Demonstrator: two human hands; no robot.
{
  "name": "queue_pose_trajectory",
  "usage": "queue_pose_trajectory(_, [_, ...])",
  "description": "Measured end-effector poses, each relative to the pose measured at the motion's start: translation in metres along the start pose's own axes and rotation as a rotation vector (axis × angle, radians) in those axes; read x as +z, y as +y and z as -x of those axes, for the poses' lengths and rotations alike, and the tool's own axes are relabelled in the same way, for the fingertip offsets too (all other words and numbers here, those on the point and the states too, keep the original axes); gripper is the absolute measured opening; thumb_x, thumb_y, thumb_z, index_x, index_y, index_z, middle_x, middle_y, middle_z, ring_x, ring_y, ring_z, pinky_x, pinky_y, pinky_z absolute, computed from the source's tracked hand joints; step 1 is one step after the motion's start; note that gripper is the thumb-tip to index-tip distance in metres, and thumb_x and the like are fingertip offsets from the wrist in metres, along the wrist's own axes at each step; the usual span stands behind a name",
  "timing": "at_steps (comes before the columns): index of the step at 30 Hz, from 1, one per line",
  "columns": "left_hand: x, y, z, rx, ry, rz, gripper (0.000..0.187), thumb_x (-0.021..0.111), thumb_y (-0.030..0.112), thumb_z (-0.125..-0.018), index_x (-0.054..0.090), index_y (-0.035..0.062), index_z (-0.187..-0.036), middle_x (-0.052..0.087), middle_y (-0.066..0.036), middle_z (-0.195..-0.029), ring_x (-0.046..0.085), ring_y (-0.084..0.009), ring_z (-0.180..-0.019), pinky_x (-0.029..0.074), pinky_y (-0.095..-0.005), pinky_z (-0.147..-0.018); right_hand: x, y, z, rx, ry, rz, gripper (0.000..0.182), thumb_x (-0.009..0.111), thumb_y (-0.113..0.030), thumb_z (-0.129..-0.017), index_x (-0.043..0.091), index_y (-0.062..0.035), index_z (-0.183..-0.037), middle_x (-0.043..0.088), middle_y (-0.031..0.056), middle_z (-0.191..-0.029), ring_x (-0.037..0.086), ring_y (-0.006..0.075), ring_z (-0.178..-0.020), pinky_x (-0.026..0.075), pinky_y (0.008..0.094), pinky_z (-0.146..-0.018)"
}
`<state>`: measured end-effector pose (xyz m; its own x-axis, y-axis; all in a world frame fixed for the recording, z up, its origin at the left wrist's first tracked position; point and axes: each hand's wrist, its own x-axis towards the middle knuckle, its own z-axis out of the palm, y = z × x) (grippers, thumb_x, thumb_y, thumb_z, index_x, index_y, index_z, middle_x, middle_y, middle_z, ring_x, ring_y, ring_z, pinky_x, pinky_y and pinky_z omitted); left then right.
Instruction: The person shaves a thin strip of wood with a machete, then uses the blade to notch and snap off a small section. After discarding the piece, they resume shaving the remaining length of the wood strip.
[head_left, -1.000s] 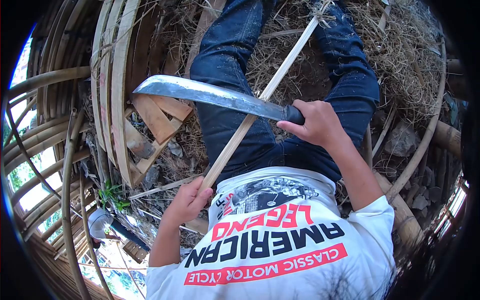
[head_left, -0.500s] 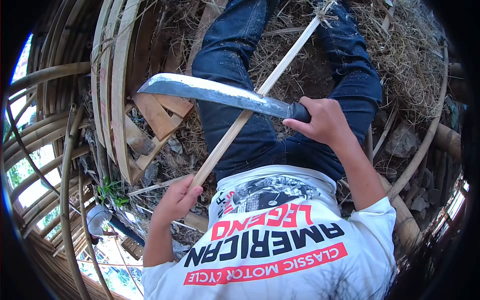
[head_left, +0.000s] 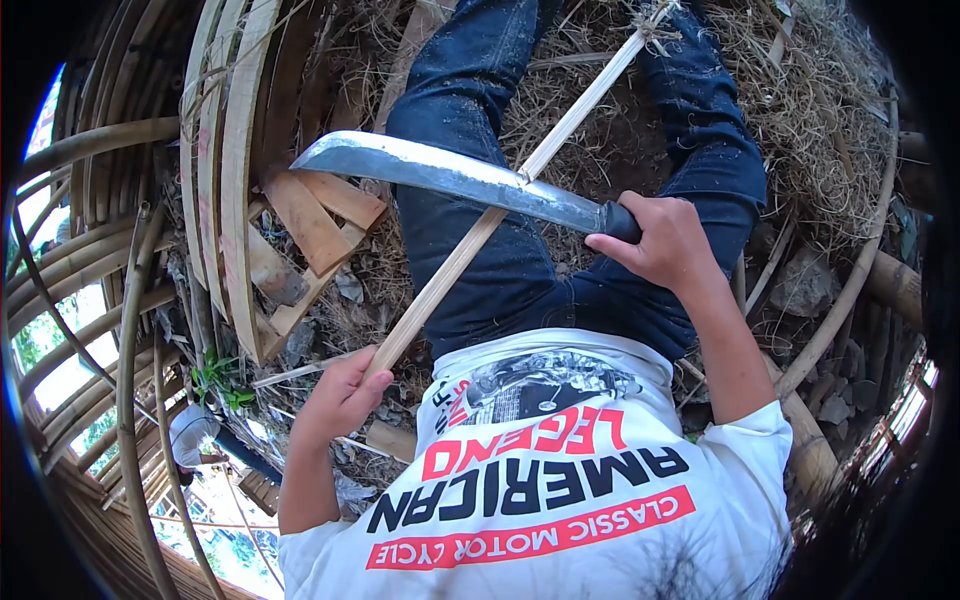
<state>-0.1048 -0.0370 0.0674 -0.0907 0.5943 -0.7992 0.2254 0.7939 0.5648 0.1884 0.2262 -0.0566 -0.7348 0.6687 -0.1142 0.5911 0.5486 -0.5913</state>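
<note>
A long pale wooden strip (head_left: 440, 290) slants across my lap, its far end among fibres by my leg. My left hand (head_left: 345, 395) is closed around its near end. In my right hand (head_left: 665, 240) is the black handle of a machete (head_left: 430, 165), gripped with the fingers wrapped round it. The broad steel blade lies across the strip at about its middle, touching it, with the tip pointing left. A small curl or chip of wood shows where blade and strip meet.
Several long planks (head_left: 240, 180) and short wood offcuts (head_left: 305, 215) lie at my left. Dry fibres (head_left: 800, 120) cover the ground at upper right, near a rock (head_left: 805, 280). Bamboo poles (head_left: 135, 400) frame both sides. Another person (head_left: 195, 435) is at lower left.
The machete and my right hand have shifted slightly right. My left hand has drawn the strip a little to the left and back.
</note>
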Motion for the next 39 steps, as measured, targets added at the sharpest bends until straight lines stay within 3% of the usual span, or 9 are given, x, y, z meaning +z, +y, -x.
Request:
queue_pose_trajectory(8, [-0.006, -0.01, 0.003, 0.0, 0.005, 0.004, 0.019, 0.056, 0.017, -0.098, 0.051, 0.0037, -0.085, 0.05, 0.002, -0.06, 0.045, -0.0058, -0.053, 0.037, -0.0248, -0.049, 0.001, 0.001, 0.001, -0.008, -0.012, 0.011, 0.06, 0.068, -0.065, -0.078, 0.064, -0.0056, -0.073, 0.062, 0.0146, -0.059, 0.065, 0.0327, -0.057, 0.05, 0.0394, -0.052])
queue_pose_trajectory(10, [-0.007, -0.013, 0.003, 0.064, 0.002, -0.012, 0.016, 0.053, 0.016, -0.1, 0.052, 0.0025, -0.092, 0.048, 0.003, -0.059, 0.043, -0.0046, -0.049, 0.034, -0.0222, -0.045, -0.001, 0.0, 0.001, -0.005, -0.014, 0.007, 0.06, 0.069, -0.065, -0.077, 0.065, -0.0056, -0.074, 0.063, 0.0146, -0.059, 0.066, 0.0324, -0.057, 0.05, 0.0392, -0.052])
queue_pose_trajectory(12, [-0.008, -0.014, 0.003, 0.066, 0.0, -0.01, 0.016, 0.053, 0.016, -0.1, 0.052, 0.0026, -0.092, 0.048, 0.003, -0.059, 0.043, -0.0045, -0.048, 0.033, -0.0221, -0.045, -0.005, -0.003, 0.001, 0.013, -0.049, -0.012, 0.047, 0.077, -0.049, -0.075, 0.065, -0.0044, -0.082, 0.062, 0.0164, -0.064, 0.064, 0.0355, -0.062, 0.049, 0.0405, -0.056])
queue_pose_trajectory(16, [-0.009, -0.015, 0.004, 0.056, -0.009, 0.023, 0.016, 0.053, 0.016, -0.1, 0.052, 0.0025, -0.091, 0.048, 0.003, -0.059, 0.041, -0.0045, -0.048, 0.032, -0.0217, -0.045, -0.004, -0.002, 0.002, 0.03, -0.052, -0.025, 0.046, 0.078, -0.048, -0.075, 0.065, -0.0043, -0.082, 0.062, 0.0168, -0.065, 0.064, 0.0358, -0.062, 0.049, 0.0404, -0.057])
queue_pose_trajectory(18, [-0.01, -0.009, 0.006, 0.014, -0.002, 0.024, 0.017, 0.055, 0.016, -0.099, 0.051, 0.0036, -0.088, 0.048, 0.003, -0.059, 0.042, -0.0049, -0.05, 0.034, -0.0228, -0.046, -0.001, 0.001, 0.003, -0.002, -0.008, 0.001, 0.06, 0.07, -0.065, -0.076, 0.067, -0.0048, -0.078, 0.063, 0.0139, -0.06, 0.066, 0.0314, -0.058, 0.051, 0.0382, -0.054])
queue_pose_trajectory(38, [-0.025, -0.015, 0.013, 0.01, -0.043, 0.073, 0.017, 0.054, 0.015, -0.1, 0.052, 0.003, -0.088, 0.046, 0.004, -0.056, 0.042, -0.0039, -0.048, 0.033, -0.0222, -0.044, -0.007, 0.013, 0.011, -0.001, -0.005, 0.023, 0.055, 0.073, -0.06, -0.075, 0.065, -0.0062, -0.078, 0.063, 0.0148, -0.062, 0.065, 0.0331, -0.059, 0.05, 0.0393, -0.055])
queue_pose_trajectory(39, [-0.026, -0.016, 0.013, 0.01, -0.059, 0.07, 0.02, 0.054, 0.02, -0.1, 0.051, 0.0035, -0.089, 0.047, 0.003, -0.057, 0.043, -0.0047, -0.047, 0.033, -0.0223, -0.044, -0.007, 0.014, 0.011, -0.011, 0.001, 0.031, 0.054, 0.074, -0.06, -0.075, 0.065, -0.0062, -0.078, 0.063, 0.0148, -0.063, 0.065, 0.0331, -0.059, 0.05, 0.0393, -0.055])
